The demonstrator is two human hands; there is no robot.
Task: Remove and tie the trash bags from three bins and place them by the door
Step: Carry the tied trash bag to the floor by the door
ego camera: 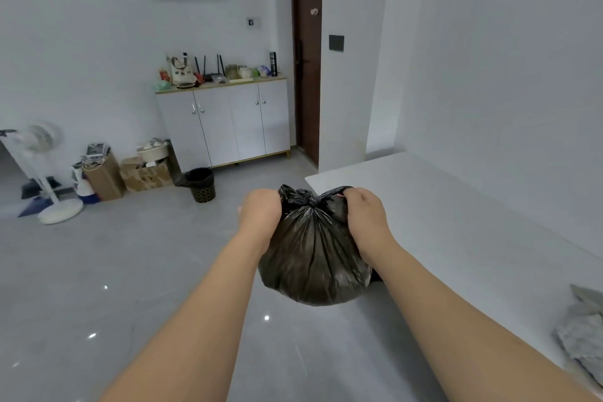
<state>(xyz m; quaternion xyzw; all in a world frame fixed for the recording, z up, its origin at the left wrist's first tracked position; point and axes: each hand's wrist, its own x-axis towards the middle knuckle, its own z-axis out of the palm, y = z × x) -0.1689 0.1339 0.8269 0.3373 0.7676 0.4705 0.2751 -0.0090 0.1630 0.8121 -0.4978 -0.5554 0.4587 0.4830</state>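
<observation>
A full black trash bag (313, 258) hangs in the air in front of me, its top gathered into a knot. My left hand (261, 212) grips one loose end of the bag's top on the left. On the right, my right hand (362, 212) grips the other end. A small dark bin (200, 184) lined with a black bag stands on the floor near the white cabinet. The dark brown door (308, 75) is at the far end, right of the cabinet.
A white cabinet (228, 121) with clutter on top stands against the far wall. Cardboard boxes (143, 173), a paper bag and a white standing fan (45, 173) sit at the left. A white table (456, 238) fills the right, with a grey cloth (584, 333) on it.
</observation>
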